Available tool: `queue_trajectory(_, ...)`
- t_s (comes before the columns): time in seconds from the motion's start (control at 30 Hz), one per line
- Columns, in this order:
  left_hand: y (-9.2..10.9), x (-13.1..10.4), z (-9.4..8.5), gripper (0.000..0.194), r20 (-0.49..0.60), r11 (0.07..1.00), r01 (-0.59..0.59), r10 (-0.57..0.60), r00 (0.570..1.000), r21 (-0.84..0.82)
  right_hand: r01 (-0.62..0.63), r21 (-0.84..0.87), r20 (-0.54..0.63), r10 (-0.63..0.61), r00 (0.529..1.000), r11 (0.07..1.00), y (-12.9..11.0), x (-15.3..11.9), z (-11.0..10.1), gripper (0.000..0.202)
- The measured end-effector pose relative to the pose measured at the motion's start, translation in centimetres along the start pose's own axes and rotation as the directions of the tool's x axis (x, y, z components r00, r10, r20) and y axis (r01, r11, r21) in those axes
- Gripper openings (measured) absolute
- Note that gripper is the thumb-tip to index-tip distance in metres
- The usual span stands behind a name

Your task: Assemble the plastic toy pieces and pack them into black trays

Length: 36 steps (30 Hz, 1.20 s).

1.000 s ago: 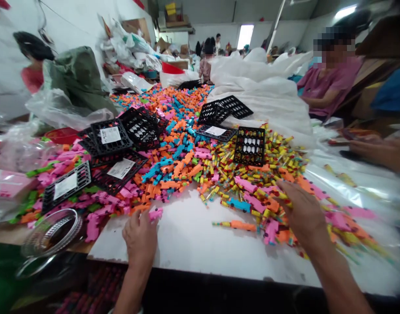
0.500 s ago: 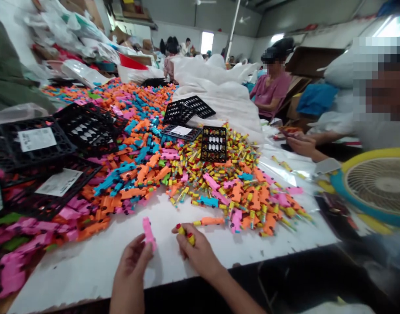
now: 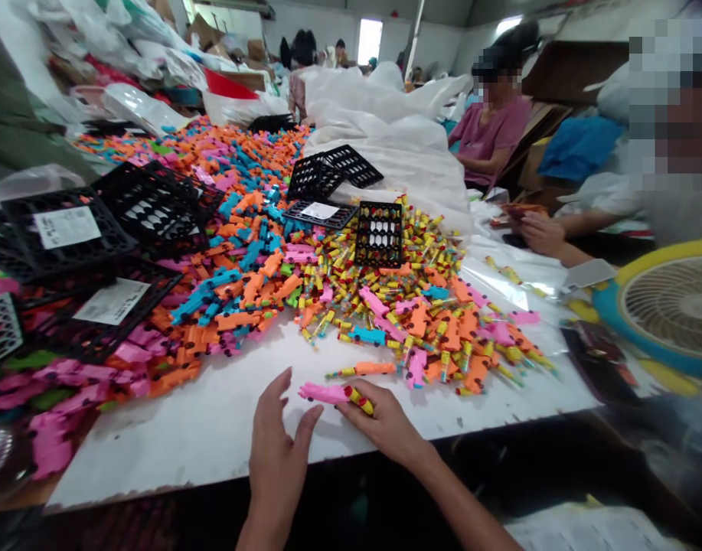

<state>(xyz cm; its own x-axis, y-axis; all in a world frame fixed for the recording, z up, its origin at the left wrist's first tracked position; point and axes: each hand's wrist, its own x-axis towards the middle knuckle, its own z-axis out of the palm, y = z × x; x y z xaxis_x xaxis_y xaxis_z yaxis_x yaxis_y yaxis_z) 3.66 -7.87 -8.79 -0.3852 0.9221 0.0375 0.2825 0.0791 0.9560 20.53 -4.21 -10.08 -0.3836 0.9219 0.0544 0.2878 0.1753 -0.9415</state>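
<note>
A pink toy car [image 3: 323,393] is level above the white tabletop, its rear end in the fingers of my right hand [image 3: 388,428]. The same hand also grips small yellow tubes with red ends [image 3: 360,402], pressed against the car. My left hand [image 3: 282,440] is just left of the car, thumb and fingers apart, holding nothing. Beyond my hands lies an orange toy car [image 3: 373,368], with a yellow tube at its left end. Behind it spreads a heap of yellow tubes [image 3: 342,283] mixed with orange, pink and blue cars.
Black plastic grid trays [image 3: 118,237] with white labels lie on the toy car pile at left. Another black tray [image 3: 379,256] rests on the tubes. A yellow-and-blue fan [image 3: 666,306] stands at right, near a seated person's hand [image 3: 540,233]. White plastic sheeting [image 3: 385,130] lies behind.
The pink car has passed from my left hand to my right, turning from upright to sideways. My left hand has opened and moved right. The view has shifted slightly.
</note>
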Motion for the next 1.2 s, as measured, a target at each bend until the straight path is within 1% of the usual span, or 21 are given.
queue_trajectory(0.03,0.0,0.1,0.0,0.05,0.059,0.989,-0.122,0.117,0.991,0.086,0.001,0.004,0.029,-0.001,1.0,1.0,0.0,-0.1,-0.3,0.022)
queue_trajectory(0.07,0.0,0.3,0.0,0.041,0.144,0.969,-0.21,0.191,0.971,0.131,0.002,0.016,0.056,-0.003,0.998,1.0,0.0,-0.2,-0.6,0.021)
queue_trajectory(0.1,0.0,0.4,0.1,0.033,0.207,0.958,-0.25,0.218,0.954,0.143,-0.001,0.033,0.07,-0.001,0.998,0.999,0.0,-0.3,-0.8,0.021)
queue_trajectory(0.13,0.0,0.5,0.2,0.031,0.236,0.957,-0.252,0.214,0.948,0.144,-0.008,0.053,0.066,0.004,0.998,0.999,-0.1,-0.3,-0.9,0.022)
queue_trajectory(0.23,0.3,0.6,0.5,0.033,0.202,0.974,-0.182,0.152,0.967,0.137,-0.044,0.106,0.03,0.041,0.999,0.993,-0.1,-0.3,-1.2,0.026)
queue_trajectory(0.3,0.7,0.5,0.5,0.028,0.23,0.985,-0.133,0.106,0.967,0.105,-0.073,0.128,0.047,0.067,0.997,0.989,-0.2,-0.3,-1.4,0.027)
queue_trajectory(0.33,0.8,0.4,0.5,0.025,0.261,0.993,-0.084,0.061,0.963,0.077,-0.082,0.144,0.061,0.074,0.995,0.986,-0.2,-0.4,-1.5,0.028)
queue_trajectory(0.4,1.1,0.2,0.5,0.025,0.312,0.998,0.064,-0.064,0.948,0.01,-0.09,0.169,0.079,0.078,0.994,0.982,-0.1,-0.7,-1.7,0.032)
queue_trajectory(0.47,1.2,0.0,0.6,0.029,0.319,0.983,0.18,-0.157,0.935,-0.046,-0.08,0.138,0.051,0.074,0.996,0.987,0.0,-1.1,-2.0,0.034)
queue_trajectory(0.5,1.2,-0.1,0.6,0.032,0.313,0.977,0.204,-0.174,0.934,-0.065,-0.06,0.091,0.035,0.057,0.998,0.994,0.1,-1.3,-2.1,0.031)
queue_trajectory(0.6,1.0,-0.3,0.7,0.029,0.295,0.978,0.186,-0.15,0.944,-0.099,0.062,-0.059,0.028,-0.06,0.998,0.996,0.5,-1.5,-2.6,0.023)
queue_trajectory(0.67,1.0,-0.4,0.8,0.023,0.295,0.982,0.149,-0.11,0.949,-0.116,0.144,-0.104,0.037,-0.141,0.989,0.984,0.8,-1.5,-2.8,0.021)
queue_trajectory(0.7,1.0,-0.4,0.8,0.021,0.297,0.984,0.13,-0.089,0.951,-0.118,0.165,-0.115,0.034,-0.162,0.986,0.98,0.9,-1.5,-2.8,0.021)
queue_trajectory(0.8,0.9,-0.4,0.8,0.018,0.313,0.993,0.074,-0.041,0.949,-0.096,0.189,-0.128,0.038,-0.185,0.982,0.974,1.0,-1.4,-2.8,0.023)
queue_trajectory(0.93,0.5,-0.3,0.7,0.019,0.328,0.997,0.045,-0.023,0.945,-0.061,0.215,-0.15,0.081,-0.204,0.976,0.965,0.7,-1.4,-2.9,0.025)
queue_trajectory(1.07,0.1,-0.3,0.5,0.021,0.387,0.999,-0.029,0.019,0.922,0.021,0.2,-0.194,0.21,-0.159,0.965,0.96,0.3,-1.2,-3.4,0.023)
queue_trajectory(1.13,-0.1,-0.3,0.3,0.021,0.404,0.997,-0.052,0.026,0.914,0.054,0.234,-0.257,0.28,-0.159,0.947,0.938,0.2,-1.0,-3.6,0.021)
queue_trajectory(1.2,-0.2,-0.3,0.3,0.021,0.396,0.997,-0.038,0.009,0.918,0.066,0.301,-0.366,0.336,-0.177,0.925,0.881,0.1,-0.9,-3.5,0.02)
